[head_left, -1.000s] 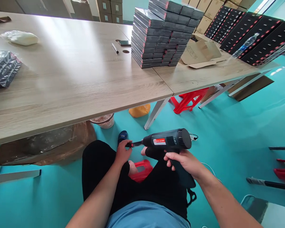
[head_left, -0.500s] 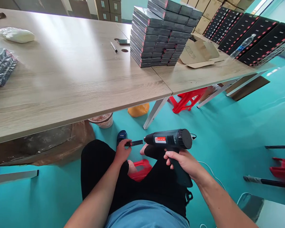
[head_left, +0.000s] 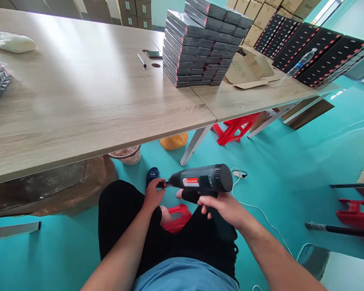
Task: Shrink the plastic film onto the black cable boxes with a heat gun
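My right hand (head_left: 221,208) is wrapped round the handle of a dark heat gun (head_left: 202,178) with a red and white label. The gun's nozzle points left. Just in front of the nozzle, my left hand (head_left: 154,195) pinches a small black box (head_left: 161,184) with a red mark. The nozzle overlaps the box's right part, so I cannot tell if they touch. Both hands are above my lap, in front of the table's near edge. On the table (head_left: 103,93) stands a tall stack of dark, shiny flat boxes (head_left: 197,48).
Flattened cardboard (head_left: 250,70) and a plastic bottle (head_left: 301,62) lie right of the stack. A pen (head_left: 141,60) and a phone (head_left: 154,54) are left of it. Below are a bin (head_left: 129,155), an orange bag (head_left: 174,141), red stools (head_left: 235,128) and a white cord (head_left: 261,210).
The heat gun has moved left in my right hand, bringing its nozzle over the end of the small box. My left hand keeps its hold. The view has shifted slightly.
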Available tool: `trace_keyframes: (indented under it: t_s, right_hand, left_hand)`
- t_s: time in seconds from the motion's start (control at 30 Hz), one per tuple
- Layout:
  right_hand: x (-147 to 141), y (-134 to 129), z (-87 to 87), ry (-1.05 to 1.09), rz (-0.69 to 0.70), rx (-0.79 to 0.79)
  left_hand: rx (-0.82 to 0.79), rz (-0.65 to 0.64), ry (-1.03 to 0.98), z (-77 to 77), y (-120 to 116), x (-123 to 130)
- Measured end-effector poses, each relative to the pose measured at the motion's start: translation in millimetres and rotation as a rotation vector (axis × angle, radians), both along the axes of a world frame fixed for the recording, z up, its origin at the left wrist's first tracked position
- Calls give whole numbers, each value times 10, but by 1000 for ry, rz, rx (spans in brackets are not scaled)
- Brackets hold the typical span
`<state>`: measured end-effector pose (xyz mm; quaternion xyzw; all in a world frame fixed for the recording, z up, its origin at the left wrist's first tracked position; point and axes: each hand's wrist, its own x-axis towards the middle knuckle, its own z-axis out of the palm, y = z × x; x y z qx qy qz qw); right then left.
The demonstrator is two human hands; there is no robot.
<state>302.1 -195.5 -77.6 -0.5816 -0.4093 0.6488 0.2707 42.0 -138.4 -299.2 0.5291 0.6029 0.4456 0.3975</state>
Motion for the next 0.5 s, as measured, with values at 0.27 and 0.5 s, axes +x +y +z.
trace_keyframes:
  t_s: [0.27, 0.5]
  right_hand:
    - [202, 128, 35, 98, -100, -86]
    - [124, 45, -54, 97, 48, -72]
  left_hand:
    - [-317, 140, -600, 91, 36, 7]
    - [-411, 263, -916, 139, 47, -27]
